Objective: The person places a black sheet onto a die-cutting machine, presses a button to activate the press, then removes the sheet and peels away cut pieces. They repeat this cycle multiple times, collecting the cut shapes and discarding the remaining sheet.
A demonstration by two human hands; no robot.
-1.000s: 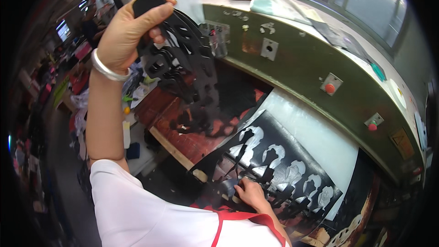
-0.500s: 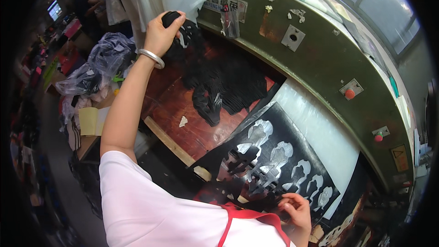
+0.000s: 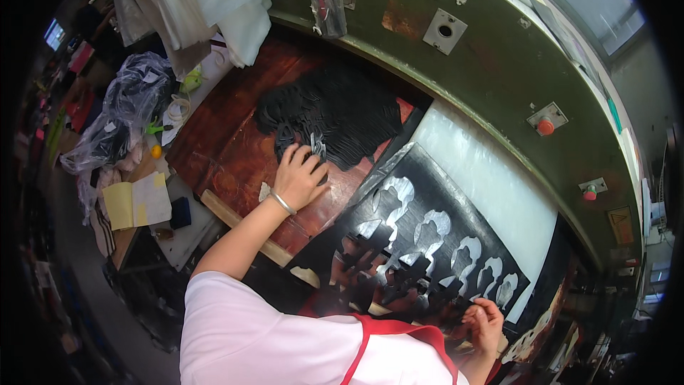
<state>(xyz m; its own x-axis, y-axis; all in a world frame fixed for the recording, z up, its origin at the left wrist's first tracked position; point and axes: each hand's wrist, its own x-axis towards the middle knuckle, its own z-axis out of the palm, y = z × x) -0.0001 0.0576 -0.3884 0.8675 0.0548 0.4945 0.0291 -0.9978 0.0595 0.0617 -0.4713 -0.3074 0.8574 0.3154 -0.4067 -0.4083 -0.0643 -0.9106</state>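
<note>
Pile of thin black cut pieces (image 3: 349, 117) on glossy red-brown board (image 3: 221, 132), long axis roughly left-right. Left hand (image 3: 301, 180) nearer, at its near-left edge, fingers spread; grip unclear. Then flat black cut-out sheet (image 3: 443, 187). Right hand (image 3: 486, 322) beside it, fingers curled, hold unclear; pile well up-left.

Person wears plain white shirt (image 3: 285, 346), short-sleeved, loose. Narrow red band (image 3: 406, 329) curving across shirt's front. Thin, smooth, silver-coloured bangle (image 3: 283, 204), beyond end of shirt's left sleeve (image 3: 217, 303).
</note>
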